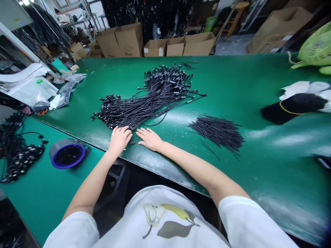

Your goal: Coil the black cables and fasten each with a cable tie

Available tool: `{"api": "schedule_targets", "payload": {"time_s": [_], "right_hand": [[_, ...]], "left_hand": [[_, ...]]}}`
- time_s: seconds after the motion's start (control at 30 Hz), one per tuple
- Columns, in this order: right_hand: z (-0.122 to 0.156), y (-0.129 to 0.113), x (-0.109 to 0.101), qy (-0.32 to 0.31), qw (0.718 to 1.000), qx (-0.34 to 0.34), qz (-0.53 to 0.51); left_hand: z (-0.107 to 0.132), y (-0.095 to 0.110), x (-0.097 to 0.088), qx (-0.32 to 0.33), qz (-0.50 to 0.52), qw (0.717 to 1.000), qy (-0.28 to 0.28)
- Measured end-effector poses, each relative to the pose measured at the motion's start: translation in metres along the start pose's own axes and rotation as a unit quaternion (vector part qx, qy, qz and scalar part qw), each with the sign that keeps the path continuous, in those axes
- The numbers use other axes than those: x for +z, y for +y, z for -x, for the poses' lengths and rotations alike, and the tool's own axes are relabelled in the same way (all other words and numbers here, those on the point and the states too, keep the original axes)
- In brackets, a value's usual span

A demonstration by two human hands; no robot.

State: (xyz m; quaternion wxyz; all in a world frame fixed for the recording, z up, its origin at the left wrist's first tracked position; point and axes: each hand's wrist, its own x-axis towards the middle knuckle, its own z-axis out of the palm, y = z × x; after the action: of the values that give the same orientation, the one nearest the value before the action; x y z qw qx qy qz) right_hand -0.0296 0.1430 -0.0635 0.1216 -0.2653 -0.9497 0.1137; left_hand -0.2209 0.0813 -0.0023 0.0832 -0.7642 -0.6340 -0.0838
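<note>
White T-shirt [160, 217] with a printed pear fills the foreground as I watch from my remote station, two bare arms reaching out past it to a green-topped workbench [232, 82]. Fingers [123, 130] of the left hand [119, 140] lie open and palm-down, their tips touching the near end of a dense bundle of black cables [144, 106] without gripping it. Fingers [141, 132] of the right hand [150, 139] are spread flat on the mat and hold nothing, just beside a small dark fitting [132, 143] that sits between the two hands, near the bench edge.

Risk, as I judge it from here: the fitting lies close enough to that edge for a careless sweep of either hand to knock it off, and a hard tug on the bundle's loose ends could snarl the cables. A separate pile of thin black wires [217, 132] lies to the right; a wide swing of the right arm could mix it into the bundle.

Left forearm [99, 172] angles in from the lower left, crossing the bench edge, while the right forearm [191, 165] rests along the mat. Beyond them, a tape roll [67, 153] and coiled black cables with connectors [20, 155] lie on a second green bench [43, 203] to the left, and cardboard boxes [129, 39] line the far side.
</note>
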Motion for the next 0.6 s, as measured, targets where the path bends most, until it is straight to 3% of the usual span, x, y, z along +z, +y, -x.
{"api": "schedule_targets", "payload": {"time_s": [0.1,0.2,0.3,0.37,0.47,0.6], "right_hand": [[0.032,0.009,-0.004,0.002,1.0,0.023,0.008],[0.1,0.039,-0.021,0.012,0.996,0.084,0.027],[0.168,0.071,-0.05,0.032,0.985,0.16,0.057],[0.195,0.083,-0.069,0.059,0.976,0.195,0.072],[0.207,0.081,-0.086,0.103,0.97,0.218,0.035],[0.198,0.07,-0.087,0.112,0.97,0.212,-0.049]], "left_hand": [[0.004,0.004,0.0,-0.009,-0.017,1.0,0.01],[0.001,0.017,0.005,-0.013,-0.01,1.0,0.021],[-0.021,0.043,0.018,0.016,0.058,0.998,-0.012],[-0.045,0.062,0.03,0.032,0.098,0.994,-0.039],[-0.078,0.081,0.046,0.014,0.13,0.99,-0.053],[-0.098,0.075,0.048,-0.013,0.21,0.976,-0.057]]}}
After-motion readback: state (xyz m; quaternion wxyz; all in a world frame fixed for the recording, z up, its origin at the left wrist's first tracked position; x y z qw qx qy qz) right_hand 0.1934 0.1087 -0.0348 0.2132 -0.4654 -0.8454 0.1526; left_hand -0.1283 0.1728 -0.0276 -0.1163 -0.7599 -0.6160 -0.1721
